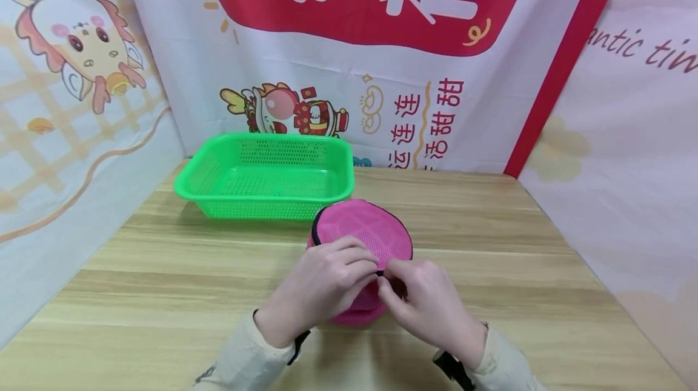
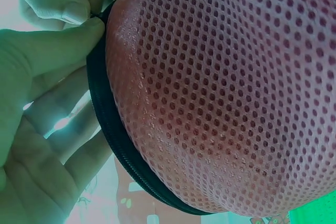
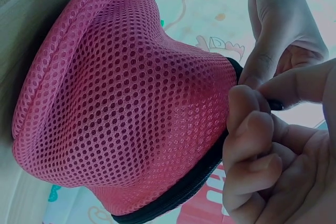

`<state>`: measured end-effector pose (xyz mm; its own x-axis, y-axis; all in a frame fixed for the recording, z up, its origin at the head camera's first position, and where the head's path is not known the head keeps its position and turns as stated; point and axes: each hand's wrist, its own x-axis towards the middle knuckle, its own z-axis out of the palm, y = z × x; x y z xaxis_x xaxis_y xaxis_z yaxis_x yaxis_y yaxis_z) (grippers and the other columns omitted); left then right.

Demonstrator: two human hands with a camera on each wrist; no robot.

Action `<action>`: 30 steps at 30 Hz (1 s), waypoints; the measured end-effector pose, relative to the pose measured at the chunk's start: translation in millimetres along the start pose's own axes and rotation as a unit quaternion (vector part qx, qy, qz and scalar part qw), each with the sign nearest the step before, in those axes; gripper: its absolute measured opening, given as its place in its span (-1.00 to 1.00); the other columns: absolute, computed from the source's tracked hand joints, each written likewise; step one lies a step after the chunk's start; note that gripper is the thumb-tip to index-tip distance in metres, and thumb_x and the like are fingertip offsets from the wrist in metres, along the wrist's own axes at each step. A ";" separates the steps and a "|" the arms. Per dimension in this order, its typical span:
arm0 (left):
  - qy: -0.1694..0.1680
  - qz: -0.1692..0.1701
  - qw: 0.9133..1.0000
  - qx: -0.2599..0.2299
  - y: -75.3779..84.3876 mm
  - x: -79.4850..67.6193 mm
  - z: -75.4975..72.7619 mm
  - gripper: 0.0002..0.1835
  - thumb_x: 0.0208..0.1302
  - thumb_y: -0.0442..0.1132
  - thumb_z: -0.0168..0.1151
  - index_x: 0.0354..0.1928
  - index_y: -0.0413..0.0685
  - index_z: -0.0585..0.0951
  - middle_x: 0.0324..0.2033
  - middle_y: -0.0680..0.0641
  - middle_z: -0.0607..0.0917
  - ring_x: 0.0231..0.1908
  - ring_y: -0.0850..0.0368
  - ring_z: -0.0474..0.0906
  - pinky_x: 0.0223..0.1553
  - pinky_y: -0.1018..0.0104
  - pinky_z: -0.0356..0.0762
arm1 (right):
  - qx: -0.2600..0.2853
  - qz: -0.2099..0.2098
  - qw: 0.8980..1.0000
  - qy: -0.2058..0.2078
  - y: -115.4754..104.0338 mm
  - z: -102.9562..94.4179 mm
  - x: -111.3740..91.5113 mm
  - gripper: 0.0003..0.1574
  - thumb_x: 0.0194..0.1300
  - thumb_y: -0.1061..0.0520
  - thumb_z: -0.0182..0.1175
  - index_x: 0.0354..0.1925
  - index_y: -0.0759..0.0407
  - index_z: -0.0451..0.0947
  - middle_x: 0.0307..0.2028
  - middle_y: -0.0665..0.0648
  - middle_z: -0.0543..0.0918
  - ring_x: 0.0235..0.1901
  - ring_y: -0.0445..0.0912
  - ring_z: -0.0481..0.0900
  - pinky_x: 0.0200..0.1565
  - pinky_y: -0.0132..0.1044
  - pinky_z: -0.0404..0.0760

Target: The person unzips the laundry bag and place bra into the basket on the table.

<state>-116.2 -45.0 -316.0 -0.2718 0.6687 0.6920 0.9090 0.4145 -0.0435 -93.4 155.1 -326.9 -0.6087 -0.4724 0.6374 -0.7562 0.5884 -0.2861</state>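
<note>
Here's the bag (image 1: 365,230), pink mesh, on the table (image 1: 545,282) just below the centre of the head view, both hands working at its near rim. The left hand (image 1: 324,285) pinches that rim by the thumb, its other fingers reaching out behind; the right hand (image 1: 431,300) nips a small black tab (image 3: 274,104), remaining fingers curled in. A black zip (image 2: 128,162) edges the round top. Look to the upper left: the bag overlaps the lower right corner of the green basket (image 1: 256,209), and whether they touch, I can't tell! Room for moving? The table spreads wide left and right of the bag, narrowing towards its far edge, where the banner (image 1: 305,57) hangs behind the basket. Sleeves (image 1: 245,348) crowd the bottom edge.
</note>
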 end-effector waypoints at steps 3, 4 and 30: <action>-0.004 0.003 1.000 0.007 0.1 0.5 0.3 -0.91 0.14 -0.34 0.43 -0.28 -0.10 0.76 -0.30 0.02 0.72 -0.18 0.18 0.60 -0.07 0.41 0.57 | -0.007 0.001 1.000 0.001 0.2 0.0 0.6 -0.61 0.06 0.29 0.18 -0.64 -0.10 0.25 -0.70 -0.23 0.21 -0.68 -0.40 0.15 -0.69 -0.56 0.16; -0.006 0.004 1.000 0.010 0.1 0.5 0.4 -0.90 0.14 -0.33 0.44 -0.28 -0.10 0.76 -0.31 0.02 0.72 -0.18 0.18 0.61 -0.07 0.41 0.57 | -0.012 0.003 1.000 0.002 0.4 0.0 0.6 -0.61 0.04 0.29 0.17 -0.65 -0.10 0.24 -0.70 -0.24 0.20 -0.68 -0.40 0.14 -0.69 -0.56 0.15; -0.008 0.009 1.000 0.012 -1.7 -1.9 -2.2 -0.94 0.14 -0.34 0.44 -0.34 -0.05 0.75 -0.35 0.08 0.73 -0.22 0.23 0.59 -0.18 0.45 0.59 | -0.027 0.003 1.000 0.011 -1.1 0.0 0.4 -0.59 -0.01 0.28 0.14 -0.68 -0.11 0.17 -0.69 -0.26 0.10 -0.68 -0.42 0.07 -0.69 -0.56 0.04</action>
<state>-116.5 -48.3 -315.6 -0.2615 0.6858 0.6792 0.9059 0.4172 -0.0725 -92.8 154.3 -326.4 -0.6079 -0.4543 0.6512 -0.7377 0.6265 -0.2516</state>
